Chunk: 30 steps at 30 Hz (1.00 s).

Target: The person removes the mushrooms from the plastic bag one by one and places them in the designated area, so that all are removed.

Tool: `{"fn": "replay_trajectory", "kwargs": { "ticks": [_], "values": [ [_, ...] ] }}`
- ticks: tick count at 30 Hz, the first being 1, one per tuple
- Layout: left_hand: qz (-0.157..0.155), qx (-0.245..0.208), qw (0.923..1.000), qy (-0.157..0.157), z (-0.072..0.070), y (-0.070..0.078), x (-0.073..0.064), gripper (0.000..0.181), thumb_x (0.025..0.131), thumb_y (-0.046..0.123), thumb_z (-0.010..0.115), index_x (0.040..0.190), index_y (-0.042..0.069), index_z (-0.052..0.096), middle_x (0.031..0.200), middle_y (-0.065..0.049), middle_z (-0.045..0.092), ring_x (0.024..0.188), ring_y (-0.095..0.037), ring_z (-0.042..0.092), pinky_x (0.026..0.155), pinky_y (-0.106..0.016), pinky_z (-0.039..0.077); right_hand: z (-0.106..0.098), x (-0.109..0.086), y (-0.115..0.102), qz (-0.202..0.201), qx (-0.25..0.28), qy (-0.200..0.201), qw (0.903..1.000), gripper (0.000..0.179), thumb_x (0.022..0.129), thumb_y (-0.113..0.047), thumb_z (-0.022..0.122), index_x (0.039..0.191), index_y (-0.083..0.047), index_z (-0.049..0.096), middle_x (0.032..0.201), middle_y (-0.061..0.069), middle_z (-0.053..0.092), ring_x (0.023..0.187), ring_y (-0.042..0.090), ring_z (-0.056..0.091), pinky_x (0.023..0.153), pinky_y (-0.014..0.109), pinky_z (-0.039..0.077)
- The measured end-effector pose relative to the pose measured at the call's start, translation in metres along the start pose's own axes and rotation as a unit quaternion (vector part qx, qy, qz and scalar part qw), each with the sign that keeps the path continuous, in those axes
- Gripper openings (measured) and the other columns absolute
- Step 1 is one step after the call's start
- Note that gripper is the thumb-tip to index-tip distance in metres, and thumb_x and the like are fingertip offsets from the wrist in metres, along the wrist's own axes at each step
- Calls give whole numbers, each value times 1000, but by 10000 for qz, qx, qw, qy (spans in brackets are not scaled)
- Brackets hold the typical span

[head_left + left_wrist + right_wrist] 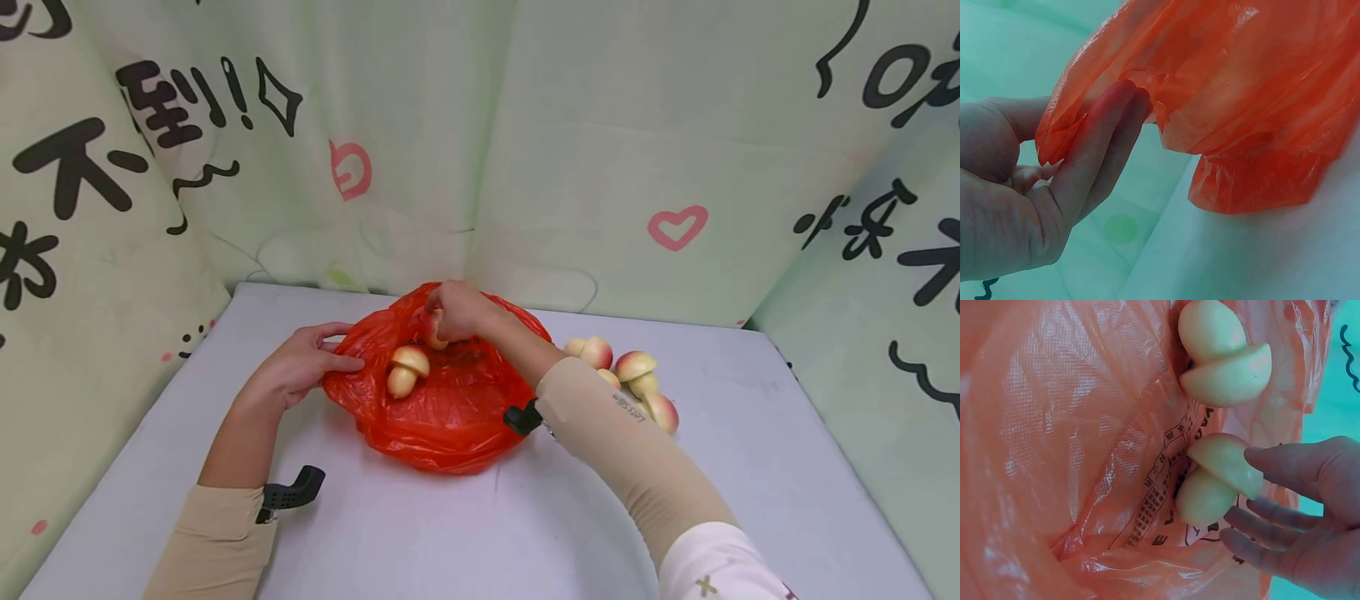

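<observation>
A red plastic bag (450,442) lies with its mouth spread wide on the table. My left hand (303,367) grips the bag's left edge, the film passing between thumb and fingers (1100,144). Inside the bag lies a toy mushroom (405,372), pale with a rounded cap. My right hand (461,308) reaches into the far side of the bag and holds a second toy mushroom (1216,481) by its cap. The thumb touches one side of that cap, with the fingertips at the other. Dark printing shows on the bag beneath both mushrooms.
Several more toy mushrooms (636,367) with reddish caps lie on the white table (720,467) to the right, partly behind my right forearm. A pale printed curtain (570,167) encloses the back and sides. Each wrist carries a black camera mount (294,490).
</observation>
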<state>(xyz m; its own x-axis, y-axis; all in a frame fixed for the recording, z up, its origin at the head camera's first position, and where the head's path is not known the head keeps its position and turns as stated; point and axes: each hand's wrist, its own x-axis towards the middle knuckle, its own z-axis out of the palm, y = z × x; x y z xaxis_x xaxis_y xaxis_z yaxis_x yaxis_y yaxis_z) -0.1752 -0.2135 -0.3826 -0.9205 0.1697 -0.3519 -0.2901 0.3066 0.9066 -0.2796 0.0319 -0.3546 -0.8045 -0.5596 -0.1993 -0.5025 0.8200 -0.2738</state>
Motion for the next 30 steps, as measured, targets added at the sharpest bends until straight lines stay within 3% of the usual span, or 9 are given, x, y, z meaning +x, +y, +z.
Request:
{"fn": "replay_trajectory", "kwargs": {
  "ticks": [10,18,30],
  "values": [
    [-30,-36,10000,-4,0,2,-1,74,97,16,72,161,6,35,144,-26,57,99,-19,71,87,-31,63,5,-2,2,133,224,-201,9995,43,87,-11,74,129,-13,71,124,8,70,108,26,60,85,33,58],
    [-27,-48,10000,-11,0,3,-1,74,97,15,72,160,5,35,142,-26,58,98,-18,72,87,-31,63,7,-3,3,16,168,-178,9997,46,84,-11,76,130,-13,71,124,9,71,111,26,61,89,33,56],
    [-54,-15,10000,25,-1,2,-2,76,97,17,72,161,6,34,145,-25,57,99,-18,71,87,-31,63,8,-9,4,-75,277,-139,9995,44,87,-12,73,131,-10,70,118,7,73,103,25,60,81,30,55]
  ]
}}
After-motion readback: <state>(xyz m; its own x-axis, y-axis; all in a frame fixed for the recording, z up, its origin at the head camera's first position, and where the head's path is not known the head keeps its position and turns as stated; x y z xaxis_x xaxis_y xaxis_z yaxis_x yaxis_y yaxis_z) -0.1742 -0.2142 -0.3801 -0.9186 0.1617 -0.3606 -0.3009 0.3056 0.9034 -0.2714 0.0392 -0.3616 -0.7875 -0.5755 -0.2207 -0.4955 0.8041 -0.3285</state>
